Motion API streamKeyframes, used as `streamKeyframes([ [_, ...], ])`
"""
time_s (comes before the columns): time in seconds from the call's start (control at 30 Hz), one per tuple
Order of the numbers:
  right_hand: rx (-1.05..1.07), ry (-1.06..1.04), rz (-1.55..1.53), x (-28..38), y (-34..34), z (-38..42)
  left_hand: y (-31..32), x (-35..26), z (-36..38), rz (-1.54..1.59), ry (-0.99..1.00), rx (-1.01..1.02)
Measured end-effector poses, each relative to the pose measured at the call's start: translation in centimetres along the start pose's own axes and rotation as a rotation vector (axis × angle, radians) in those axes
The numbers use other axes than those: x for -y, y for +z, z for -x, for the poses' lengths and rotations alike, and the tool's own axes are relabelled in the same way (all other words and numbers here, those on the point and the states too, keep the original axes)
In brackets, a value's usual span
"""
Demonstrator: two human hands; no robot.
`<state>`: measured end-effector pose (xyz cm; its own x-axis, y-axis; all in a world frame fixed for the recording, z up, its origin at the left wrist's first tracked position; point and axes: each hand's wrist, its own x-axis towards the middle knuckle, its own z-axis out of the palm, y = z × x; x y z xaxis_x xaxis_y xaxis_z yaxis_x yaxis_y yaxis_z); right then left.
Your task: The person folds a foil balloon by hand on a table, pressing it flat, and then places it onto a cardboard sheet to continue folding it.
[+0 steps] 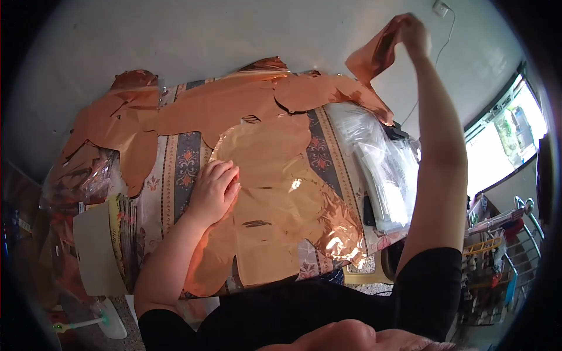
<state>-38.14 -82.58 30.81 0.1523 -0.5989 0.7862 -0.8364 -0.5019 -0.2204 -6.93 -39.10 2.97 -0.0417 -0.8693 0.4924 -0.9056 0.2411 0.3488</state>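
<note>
My left hand [215, 190] lies on a flat, shiny copper-coloured foil balloon [269, 205] spread over the table in front of me, its fingers slightly bent on the foil. High at the right, my right hand [415, 38] is closed around one end of another copper foil balloon [374, 61]. That piece is lifted and folded, hanging down towards the back right of the table. More flat copper foil [205, 114] with rounded lobes stretches across the back and left. The layers overlap, so where one piece ends and another begins is hard to tell.
A floral striped tablecloth [319, 137] shows between the foil pieces. Clear plastic bags [380, 181] are piled at the right. White card [96, 248] and a stack of printed packets [120, 234] lie at the left. A wall borders the back; a rack [497, 257] stands at the right.
</note>
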Motion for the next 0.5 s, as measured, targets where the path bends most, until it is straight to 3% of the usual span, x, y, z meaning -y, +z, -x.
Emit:
streamKeyframes([
  [0.13, -0.010, -0.132, 0.051, -3.0, -3.8, -4.4, 0.2, 0.2, -0.1, 0.001, 0.011, -0.005],
  [0.2, -0.224, -0.401, -0.035, -1.0, -4.5, -6.1, 0.2, 0.2, 0.0, -0.008, 0.024, -0.018],
  [0.23, -0.174, -0.502, -0.356, 0.6, -4.6, -6.4, 0.4, 0.5, 0.1, 0.000, 0.033, -0.034],
  [0.33, -0.015, -0.502, -0.492, 9.9, -6.9, 0.6, 0.5, 0.5, 0.1, -0.004, 0.035, -0.039],
  [0.37, 0.126, -0.584, -0.820, 10.6, -5.3, 1.7, 0.6, 0.6, 0.2, 0.001, 0.025, -0.042],
  [0.4, 0.145, -0.620, -0.723, 13.4, -6.3, 4.7, 0.5, 0.6, 0.2, -0.015, 0.002, -0.039],
  [0.43, 0.258, -0.641, -0.875, 14.8, -5.9, 6.7, 0.5, 0.6, 0.2, -0.013, 0.025, -0.046],
  [0.5, 0.251, -0.652, -0.751, 18.4, -7.1, 11.7, 0.7, 0.8, 0.3, -0.020, 0.035, -0.047],
])
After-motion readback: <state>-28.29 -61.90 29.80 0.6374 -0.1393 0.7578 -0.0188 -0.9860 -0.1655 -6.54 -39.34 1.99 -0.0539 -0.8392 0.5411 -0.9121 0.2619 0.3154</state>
